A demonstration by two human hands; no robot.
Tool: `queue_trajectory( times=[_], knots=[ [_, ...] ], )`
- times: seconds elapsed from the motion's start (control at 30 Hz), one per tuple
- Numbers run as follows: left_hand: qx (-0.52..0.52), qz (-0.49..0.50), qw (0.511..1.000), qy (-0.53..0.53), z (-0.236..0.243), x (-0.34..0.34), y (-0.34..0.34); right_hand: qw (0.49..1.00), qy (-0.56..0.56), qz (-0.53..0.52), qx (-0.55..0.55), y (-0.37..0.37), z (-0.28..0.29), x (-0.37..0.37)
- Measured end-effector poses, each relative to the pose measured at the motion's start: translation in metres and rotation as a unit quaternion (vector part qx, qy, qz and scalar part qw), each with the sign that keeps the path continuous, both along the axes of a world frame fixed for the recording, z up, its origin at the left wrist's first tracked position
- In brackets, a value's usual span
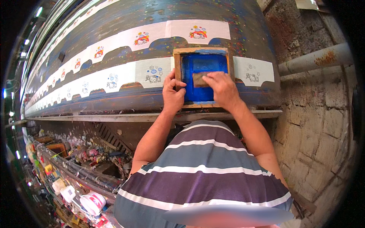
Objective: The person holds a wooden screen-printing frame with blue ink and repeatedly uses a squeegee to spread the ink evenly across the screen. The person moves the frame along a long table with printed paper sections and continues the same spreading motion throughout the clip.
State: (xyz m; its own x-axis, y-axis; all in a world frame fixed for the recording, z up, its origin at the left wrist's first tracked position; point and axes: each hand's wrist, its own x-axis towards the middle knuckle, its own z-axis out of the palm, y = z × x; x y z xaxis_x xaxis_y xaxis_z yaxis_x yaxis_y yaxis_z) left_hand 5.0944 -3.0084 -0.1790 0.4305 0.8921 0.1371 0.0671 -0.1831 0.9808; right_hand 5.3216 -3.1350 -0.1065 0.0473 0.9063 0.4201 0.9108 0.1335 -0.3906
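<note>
A wooden screen-printing frame (200, 50) lies on the long dark table, its mesh (205, 95) coated in blue ink. My left hand (174, 95) grips the frame's left side bar, fingers curled round it. Inside the frame, my right hand (225, 90) pinches a flat brown squeegee (198, 80), which rests on the mesh near the middle. White fabric pieces with dark outline drawings run in a row under the frame: one with blue parts (142, 72) lies to its left, another without visible blue (264, 68) to its right. The fabric beneath the frame is hidden.
Farther back lies a second row of white fabric (176, 28) with colourful prints. A rail (114, 119) edges the table's near side. Rags and clutter (95, 154) and a white bucket (92, 203) are at lower left. A rusty pipe (315, 60) stands out at right.
</note>
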Motion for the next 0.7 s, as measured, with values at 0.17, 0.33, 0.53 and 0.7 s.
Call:
queue_trajectory(
  times=[0.17, 0.33, 0.53, 0.7],
  knots=[
    [0.018, -0.003, 0.999, 0.039, 0.002, 0.001, -0.002, 1.0, 0.004, -0.002, -0.004, 0.06, 0.006, 0.039],
    [0.011, 0.008, 0.999, 0.034, 0.001, 0.004, -0.005, 0.999, 0.006, 0.007, -0.035, 0.071, 0.009, 0.041],
    [0.053, 0.008, 0.998, 0.025, 0.001, 0.006, -0.006, 0.998, -0.038, 0.014, -0.046, 0.026, 0.007, 0.005],
    [0.031, -0.004, 0.999, 0.023, 0.004, 0.005, -0.005, 0.998, -0.013, 0.02, -0.065, -0.016, 0.013, -0.026]
  ],
)
